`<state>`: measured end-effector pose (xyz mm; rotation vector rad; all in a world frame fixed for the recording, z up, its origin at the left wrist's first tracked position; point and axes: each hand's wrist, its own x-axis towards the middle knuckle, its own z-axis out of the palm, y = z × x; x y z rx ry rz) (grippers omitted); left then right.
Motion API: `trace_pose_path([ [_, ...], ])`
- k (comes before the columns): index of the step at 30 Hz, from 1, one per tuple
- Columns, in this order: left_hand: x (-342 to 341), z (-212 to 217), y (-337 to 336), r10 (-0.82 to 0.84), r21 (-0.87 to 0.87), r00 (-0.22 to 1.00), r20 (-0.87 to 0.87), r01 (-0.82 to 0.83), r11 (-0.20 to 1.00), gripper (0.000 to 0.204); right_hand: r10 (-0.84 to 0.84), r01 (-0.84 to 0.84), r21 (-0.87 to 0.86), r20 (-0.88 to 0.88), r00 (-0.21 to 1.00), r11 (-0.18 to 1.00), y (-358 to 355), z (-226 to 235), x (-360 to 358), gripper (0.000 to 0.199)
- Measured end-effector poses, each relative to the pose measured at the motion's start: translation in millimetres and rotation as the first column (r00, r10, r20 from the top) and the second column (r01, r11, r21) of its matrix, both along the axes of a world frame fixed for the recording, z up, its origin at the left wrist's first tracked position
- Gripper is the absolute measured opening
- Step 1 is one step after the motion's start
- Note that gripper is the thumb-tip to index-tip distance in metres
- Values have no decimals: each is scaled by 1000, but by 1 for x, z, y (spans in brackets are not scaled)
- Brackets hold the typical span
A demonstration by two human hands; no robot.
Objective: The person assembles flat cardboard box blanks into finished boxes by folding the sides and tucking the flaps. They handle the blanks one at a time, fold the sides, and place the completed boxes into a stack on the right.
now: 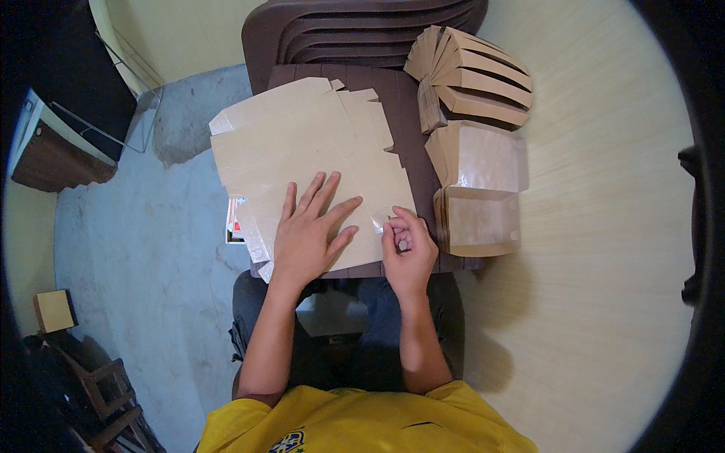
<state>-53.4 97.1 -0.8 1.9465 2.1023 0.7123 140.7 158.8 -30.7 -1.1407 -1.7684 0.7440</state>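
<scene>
A large flat cardboard box blank (pixel 302 136), plain brown with notched flaps, lies over the brown slatted table. Its left-hand flaps look glossy and stick out past the table's left side. My left hand (pixel 308 230) rests palm down on the blank's lower part, open with its fingers spread. My right hand (pixel 408 255) is closed at the blank's lower right edge, thumb and forefinger pinching there beside a small shiny spot. The fingers partly hide the pinched edge.
Folded cardboard boxes (pixel 483 155) stand along the table's right side, by the wall. Behind them sits a fanned stack of cardboard pieces (pixel 483 72). Stacked brown plastic chairs (pixel 355 41) are at the back. A printed box (pixel 236 230) shows under the blank's left edge.
</scene>
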Motion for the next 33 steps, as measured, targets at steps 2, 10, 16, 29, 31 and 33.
trace_pose_path([
  [2, 2, 1, 2, 25, -5, 999, 27, -25, 1000, 48, -24, 24, -1, -18, 1000, 1000, -2, -1, -3, 40],
  [10, 11, 3, 5, 70, 40, 997, -6, -70, 997, 45, -42, 38, -139, -28, 999, 990, -1, 1, -5, 47],
  [16, 8, -3, 5, 66, 73, 998, -13, -65, 995, 40, -4, -9, 93, 140, 990, 996, -29, 8, -20, 57],
  [29, 8, -7, 5, 63, 58, 998, -3, -63, 996, 44, 85, -165, 43, 712, 697, 985, -77, 41, -19, 106],
  [31, 7, -11, 4, 56, 89, 998, -19, -54, 995, 46, 77, -165, 64, 686, 724, 984, -75, 43, -23, 99],
  [33, 6, -15, 2, 54, 92, 998, -34, -51, 994, 47, 62, -150, 65, 701, 711, 987, -66, 47, -22, 90],
])
